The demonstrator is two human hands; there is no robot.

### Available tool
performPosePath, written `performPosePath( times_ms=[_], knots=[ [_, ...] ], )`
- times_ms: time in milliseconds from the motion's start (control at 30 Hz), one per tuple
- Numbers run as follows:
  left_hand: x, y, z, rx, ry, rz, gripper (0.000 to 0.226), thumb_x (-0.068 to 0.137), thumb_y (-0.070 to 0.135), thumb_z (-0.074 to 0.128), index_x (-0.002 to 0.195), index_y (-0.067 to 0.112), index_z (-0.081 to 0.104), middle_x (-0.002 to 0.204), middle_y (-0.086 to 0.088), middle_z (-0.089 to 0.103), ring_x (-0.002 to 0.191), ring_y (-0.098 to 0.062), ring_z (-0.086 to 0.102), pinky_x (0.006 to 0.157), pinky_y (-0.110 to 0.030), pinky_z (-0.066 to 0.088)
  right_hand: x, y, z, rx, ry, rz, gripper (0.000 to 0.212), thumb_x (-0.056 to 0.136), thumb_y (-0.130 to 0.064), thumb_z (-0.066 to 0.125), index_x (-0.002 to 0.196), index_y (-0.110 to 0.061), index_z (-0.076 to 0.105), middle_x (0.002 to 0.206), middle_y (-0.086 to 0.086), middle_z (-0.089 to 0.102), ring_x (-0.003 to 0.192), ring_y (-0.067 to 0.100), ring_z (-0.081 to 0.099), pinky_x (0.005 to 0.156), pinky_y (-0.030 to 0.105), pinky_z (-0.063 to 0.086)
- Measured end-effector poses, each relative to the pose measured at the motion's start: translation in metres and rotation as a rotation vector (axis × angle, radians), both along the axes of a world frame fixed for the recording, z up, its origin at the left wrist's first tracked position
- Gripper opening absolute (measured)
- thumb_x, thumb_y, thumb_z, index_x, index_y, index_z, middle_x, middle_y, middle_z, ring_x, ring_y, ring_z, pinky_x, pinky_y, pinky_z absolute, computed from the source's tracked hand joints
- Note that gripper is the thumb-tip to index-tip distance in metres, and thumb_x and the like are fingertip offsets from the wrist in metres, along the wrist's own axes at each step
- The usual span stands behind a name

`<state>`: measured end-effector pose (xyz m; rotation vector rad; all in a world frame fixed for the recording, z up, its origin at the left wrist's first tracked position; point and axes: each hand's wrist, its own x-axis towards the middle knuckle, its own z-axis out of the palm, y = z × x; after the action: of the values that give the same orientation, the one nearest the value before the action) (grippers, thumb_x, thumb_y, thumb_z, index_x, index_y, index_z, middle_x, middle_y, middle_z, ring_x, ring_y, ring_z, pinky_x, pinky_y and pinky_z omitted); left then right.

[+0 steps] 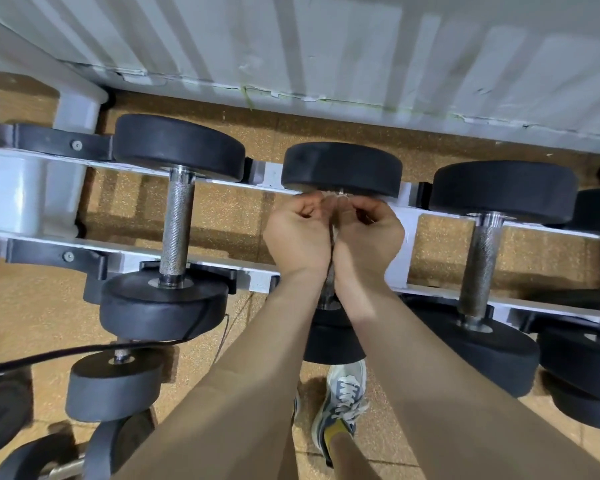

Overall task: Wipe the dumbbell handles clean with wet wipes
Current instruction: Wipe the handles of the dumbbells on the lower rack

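head view, looking down on a white rack (pixel 404 223) of black dumbbells. the middle dumbbell (pixel 342 168) lies at the centre of the frame. its long axis runs top to bottom in the picture, with the far head just above the hands and the near head below the wrists, partly hidden by the forearms. its handle (pixel 329 292) shows only as a narrow metal strip between the two wrists. the left hand (pixel 297 233) and right hand (pixel 369 230) are set heel to heel directly over the far part of that handle, one on each side, neither plainly nearer. the handle therefore lies straight beneath and between them, not off to either side. both hands have their fingers curled inward. the fingertips meet at the top, close under the far head, where they pinch a thin pale scrap judged to be the wet wipe (pixel 328 199) (it is blurred, and its extent cannot be made out). whether the wipe touches the metal cannot be told. both forearms enter from the lower edge and converge toward the centre, wrists nearly touching. judged next step: lay the wipe round the handle and draw it down the frame along the axis. the neighbouring handles at left-centre (pixel 177 223) and right-centre (pixel 482 268) lie roughly parallel and well apart.
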<state>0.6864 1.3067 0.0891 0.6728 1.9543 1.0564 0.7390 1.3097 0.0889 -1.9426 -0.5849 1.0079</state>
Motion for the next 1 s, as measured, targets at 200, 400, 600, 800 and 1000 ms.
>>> performPosePath(
  times_ms=[200,400,600,800,1000],
  knots=[
    [-0.022,-0.015,0.005,-0.062,0.208,-0.367,0.013,0.080,0.003,0.071,0.075,0.014,0.074,0.077,0.006,0.071,0.076,-0.012,0.066,0.077,-0.026,0.053,0.027,-0.044,0.009,-0.168,-0.241,0.492,0.023,0.085,-0.008,0.067,0.066,-0.020,0.060,0.073,-0.006,0.065,0.073,0.013,0.058,0.062,0.013,0.039],
    [-0.033,-0.058,0.016,-0.391,0.355,-0.780,0.023,0.083,0.014,0.069,0.065,0.023,0.057,0.073,0.002,0.065,0.078,-0.019,0.064,0.061,-0.022,0.038,0.048,-0.058,0.015,-0.286,-0.302,0.806,0.008,0.083,-0.010,0.068,0.082,-0.017,0.071,0.082,-0.009,0.069,0.081,0.010,0.062,0.069,0.014,0.043],
    [-0.033,-0.061,0.023,-0.377,0.316,-0.854,0.021,0.082,0.024,0.060,0.061,0.023,0.060,0.067,0.002,0.063,0.075,-0.024,0.062,0.059,-0.027,0.038,0.033,-0.056,0.017,-0.209,-0.287,0.757,0.012,0.085,-0.007,0.065,0.088,-0.017,0.071,0.093,0.001,0.070,0.089,0.017,0.063,0.080,0.021,0.046],
    [-0.044,-0.106,0.028,-0.288,0.097,-0.484,0.025,0.086,0.027,0.063,0.110,0.029,0.070,0.105,0.007,0.070,0.099,-0.012,0.062,0.089,-0.030,0.050,0.045,-0.052,0.032,-0.322,-0.514,1.294,0.032,0.087,-0.010,0.055,0.112,-0.025,0.069,0.112,-0.001,0.060,0.101,0.023,0.058,0.088,0.032,0.048],
    [-0.035,-0.140,0.015,-0.402,-0.064,-0.474,0.094,0.057,0.063,0.073,0.133,0.019,0.040,0.134,-0.008,0.053,0.124,-0.026,0.050,0.100,-0.050,0.046,0.049,-0.058,0.043,-0.342,-0.343,1.643,0.049,0.089,0.005,0.044,0.130,-0.017,0.059,0.136,-0.001,0.048,0.129,0.021,0.040,0.108,0.032,0.034]
  ],
)
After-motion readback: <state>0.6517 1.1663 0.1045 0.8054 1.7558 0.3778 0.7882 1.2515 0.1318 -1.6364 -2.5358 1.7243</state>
